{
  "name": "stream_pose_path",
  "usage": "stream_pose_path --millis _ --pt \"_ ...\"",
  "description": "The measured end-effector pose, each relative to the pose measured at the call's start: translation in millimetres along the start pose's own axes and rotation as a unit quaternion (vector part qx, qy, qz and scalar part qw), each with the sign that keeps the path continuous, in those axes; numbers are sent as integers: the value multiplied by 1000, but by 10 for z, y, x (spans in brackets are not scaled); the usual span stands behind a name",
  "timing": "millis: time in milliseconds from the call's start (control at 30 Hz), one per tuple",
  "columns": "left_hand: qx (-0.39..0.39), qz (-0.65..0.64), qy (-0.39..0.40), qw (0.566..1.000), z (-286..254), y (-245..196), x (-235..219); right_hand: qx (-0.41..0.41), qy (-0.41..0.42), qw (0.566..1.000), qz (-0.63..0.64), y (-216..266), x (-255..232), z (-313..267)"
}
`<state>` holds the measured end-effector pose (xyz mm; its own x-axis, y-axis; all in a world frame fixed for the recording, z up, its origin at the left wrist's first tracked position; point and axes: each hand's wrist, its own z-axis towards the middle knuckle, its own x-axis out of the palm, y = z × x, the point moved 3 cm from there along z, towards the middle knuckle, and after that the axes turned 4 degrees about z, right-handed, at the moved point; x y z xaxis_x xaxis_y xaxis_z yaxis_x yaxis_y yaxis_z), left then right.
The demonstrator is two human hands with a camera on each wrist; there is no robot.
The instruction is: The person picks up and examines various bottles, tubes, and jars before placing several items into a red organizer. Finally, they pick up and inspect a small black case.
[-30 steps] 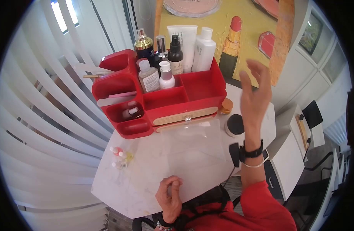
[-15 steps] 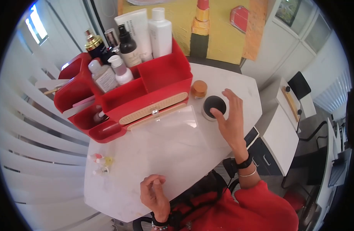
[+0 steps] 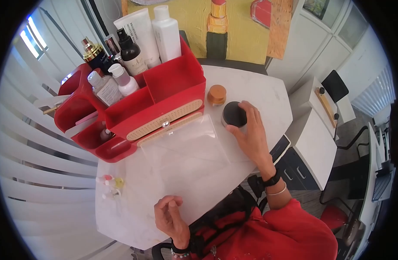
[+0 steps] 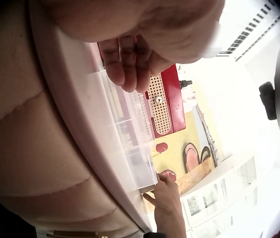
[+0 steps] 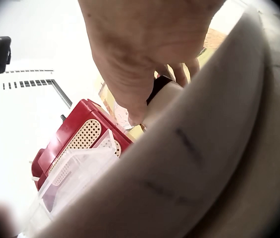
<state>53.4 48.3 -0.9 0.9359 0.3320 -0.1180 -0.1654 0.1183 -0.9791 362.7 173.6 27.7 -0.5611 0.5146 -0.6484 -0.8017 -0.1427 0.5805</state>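
In the head view, a squat jar with a black lid (image 3: 234, 114) stands on the white table. My right hand (image 3: 253, 138) grips it, thumb on the near side and fingers round the far side. The right wrist view shows the same hand (image 5: 145, 49) bent over the jar (image 5: 164, 99). A smaller jar with an orange lid (image 3: 217, 94) stands just beyond it. My left hand (image 3: 171, 220) hangs loosely curled over the table's front edge, holding nothing. Before it, a clear plastic drawer (image 3: 186, 149) extends from the red organizer (image 3: 164, 113).
Bottles, including a white bottle (image 3: 167, 37), and a white tube (image 3: 140, 34) fill the organizer's back. Several tiny bottles (image 3: 110, 185) are grouped at the table's left side. White blinds (image 3: 47, 173) hang on the left, and a lipstick painting (image 3: 242, 39) is behind the table.
My right hand has come down from beside the painting to the black-lidded jar and closed round it. My left hand keeps its loose curl. The head view has swung to the right.
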Motion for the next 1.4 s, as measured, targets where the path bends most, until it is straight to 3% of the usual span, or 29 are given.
stream_pose_path --millis 700,1400 --pt "-16 -22 9 1000 0 17 3 21 -23 999 19 -39 35 -50" --pt "-26 17 41 999 30 -5 71 63 28 994 89 -285 -135 -206"
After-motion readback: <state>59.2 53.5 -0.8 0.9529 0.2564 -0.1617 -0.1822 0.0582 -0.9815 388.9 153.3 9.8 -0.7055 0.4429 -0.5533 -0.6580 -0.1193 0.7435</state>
